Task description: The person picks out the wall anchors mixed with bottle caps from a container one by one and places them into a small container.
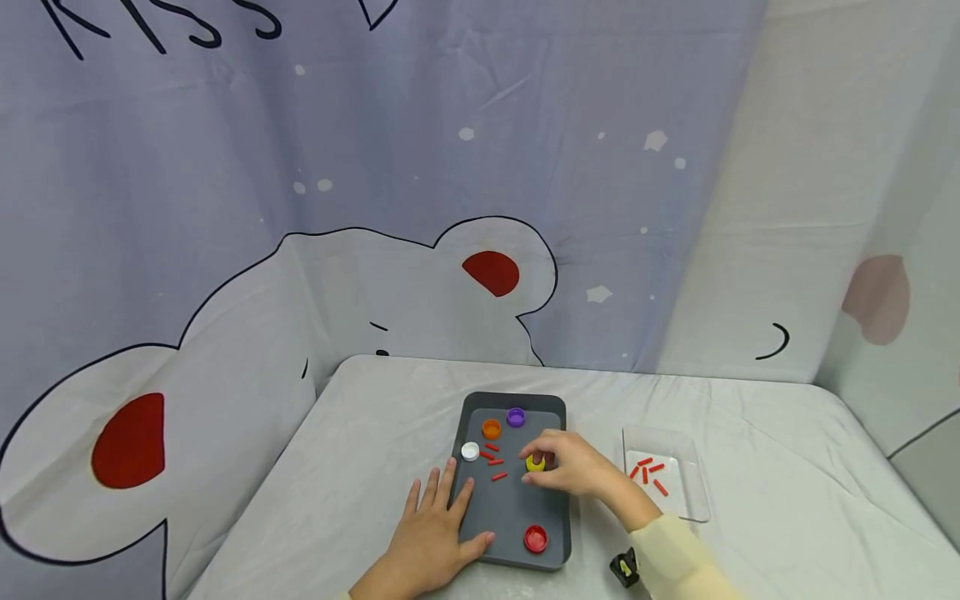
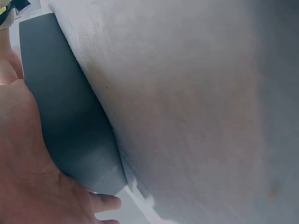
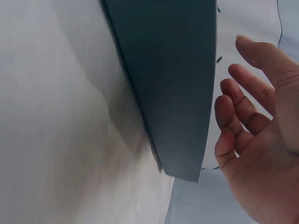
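Note:
A grey tray point(image 1: 487, 512) lies on the white-covered table. My left hand point(image 1: 433, 533) rests spread along its left edge, the thumb over the rim. Over the tray's right side, my right hand point(image 1: 566, 462) hovers with fingers bent around a yellow cap point(image 1: 535, 464). In the right wrist view, that hand point(image 3: 261, 116) sits above the rim, thumb and fingertips apart with nothing visible between them. Orange point(image 1: 491, 429), purple point(image 1: 516, 417) and white point(image 1: 470, 452) caps are in the far half, near several short red sticks point(image 1: 499, 477). A red cap point(image 1: 536, 538) lies near the front.
Right of the tray stands a clear plastic box point(image 1: 693, 492) with several red sticks point(image 1: 660, 487) inside. A small black object point(image 1: 625, 568) with a yellow part lies by the right sleeve point(image 1: 675, 554). A printed curtain point(image 1: 420, 167) hangs behind the table.

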Available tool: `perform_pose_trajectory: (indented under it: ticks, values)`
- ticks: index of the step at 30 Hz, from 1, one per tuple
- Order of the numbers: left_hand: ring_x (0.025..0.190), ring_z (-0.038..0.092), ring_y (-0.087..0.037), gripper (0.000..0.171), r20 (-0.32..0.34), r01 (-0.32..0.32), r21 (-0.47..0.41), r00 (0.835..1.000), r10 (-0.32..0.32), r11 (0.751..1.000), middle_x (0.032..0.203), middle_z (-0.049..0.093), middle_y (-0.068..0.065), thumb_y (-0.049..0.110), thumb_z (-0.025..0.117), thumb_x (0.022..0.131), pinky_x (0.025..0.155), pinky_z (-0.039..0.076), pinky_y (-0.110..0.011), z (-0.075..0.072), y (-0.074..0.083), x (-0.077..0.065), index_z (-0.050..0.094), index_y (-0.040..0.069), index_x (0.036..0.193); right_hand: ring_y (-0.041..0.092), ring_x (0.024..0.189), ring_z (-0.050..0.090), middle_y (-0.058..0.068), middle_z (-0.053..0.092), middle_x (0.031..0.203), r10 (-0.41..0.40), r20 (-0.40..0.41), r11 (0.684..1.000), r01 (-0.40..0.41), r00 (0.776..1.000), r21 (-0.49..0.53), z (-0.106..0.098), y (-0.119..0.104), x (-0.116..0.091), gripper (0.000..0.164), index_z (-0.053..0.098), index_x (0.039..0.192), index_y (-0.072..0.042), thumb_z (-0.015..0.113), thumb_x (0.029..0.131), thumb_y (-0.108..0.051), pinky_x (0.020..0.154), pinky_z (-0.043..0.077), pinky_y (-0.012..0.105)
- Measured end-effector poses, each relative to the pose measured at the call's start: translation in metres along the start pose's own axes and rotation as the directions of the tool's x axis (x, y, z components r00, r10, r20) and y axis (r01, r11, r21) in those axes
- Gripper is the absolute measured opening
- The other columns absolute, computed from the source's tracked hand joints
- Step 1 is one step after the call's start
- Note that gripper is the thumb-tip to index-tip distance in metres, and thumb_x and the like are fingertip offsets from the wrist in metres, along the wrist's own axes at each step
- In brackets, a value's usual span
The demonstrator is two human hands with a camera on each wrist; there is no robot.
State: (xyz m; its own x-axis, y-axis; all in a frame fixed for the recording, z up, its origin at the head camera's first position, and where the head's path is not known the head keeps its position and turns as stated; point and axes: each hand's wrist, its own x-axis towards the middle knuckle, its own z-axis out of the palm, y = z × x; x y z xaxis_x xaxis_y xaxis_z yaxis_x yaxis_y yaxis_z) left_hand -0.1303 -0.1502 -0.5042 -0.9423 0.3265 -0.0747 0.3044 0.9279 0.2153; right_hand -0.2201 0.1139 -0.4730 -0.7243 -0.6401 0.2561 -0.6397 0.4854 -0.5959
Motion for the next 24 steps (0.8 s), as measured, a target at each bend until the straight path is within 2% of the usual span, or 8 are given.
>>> perform_pose_trajectory:
  ticks: [3,9,13,19,24]
  values:
    - [0.151,0.019,-0.047,0.09,0.001,-0.001,0.002,1.0,0.001,1.0,0.167,0.017,-0.02,0.076,0.044,0.093,0.116,0.014,-0.068,0.0,-0.001,0.0,0.045,0.01,0.154,0.009,0.075,0.056,0.004,0.065,0.085,0.01,-0.002,0.999,-0.01,1.0,-0.034,0.006,-0.002,0.003,0.029,0.076,0.104,-0.006,0.083,0.085,-0.026,0.068,0.048,0.023]
    - [0.151,0.02,-0.047,0.09,0.005,-0.001,0.005,1.0,0.001,1.0,0.167,0.017,-0.02,0.077,0.043,0.092,0.116,0.015,-0.068,0.001,-0.001,0.0,0.045,0.01,0.154,0.011,0.074,0.056,-0.001,0.064,0.082,0.064,0.038,0.996,-0.061,0.997,-0.061,0.016,-0.008,0.008,0.027,0.077,0.104,-0.006,0.083,0.085,-0.025,0.066,0.046,0.023]
    - [0.15,0.02,-0.047,0.09,0.0,-0.004,0.0,1.0,0.004,1.0,0.167,0.017,-0.02,0.077,0.043,0.093,0.116,0.015,-0.068,0.001,-0.001,-0.001,0.045,0.01,0.154,0.007,0.073,0.052,-0.003,0.063,0.081,0.092,0.064,0.992,-0.086,0.994,-0.088,0.022,-0.012,0.011,0.026,0.077,0.102,-0.007,0.084,0.084,-0.024,0.066,0.046,0.024]
    - [0.15,0.021,-0.047,0.09,-0.003,-0.006,-0.003,1.0,0.006,1.0,0.167,0.017,-0.02,0.076,0.043,0.093,0.116,0.015,-0.068,0.001,0.0,-0.002,0.044,0.01,0.154,0.007,0.073,0.053,-0.005,0.063,0.079,0.107,0.058,0.985,-0.098,0.993,-0.145,0.03,-0.016,0.012,0.025,0.078,0.1,-0.008,0.085,0.082,-0.024,0.067,0.047,0.026]
    - [0.151,0.02,-0.046,0.09,0.001,0.0,0.0,1.0,0.0,1.0,0.168,0.016,-0.019,0.076,0.043,0.093,0.116,0.015,-0.067,0.001,-0.001,0.0,0.043,0.011,0.155,0.008,0.073,0.052,-0.006,0.061,0.079,0.162,0.066,0.969,-0.147,0.985,-0.197,0.034,-0.019,0.014,0.027,0.078,0.102,-0.009,0.084,0.081,-0.025,0.067,0.047,0.028]
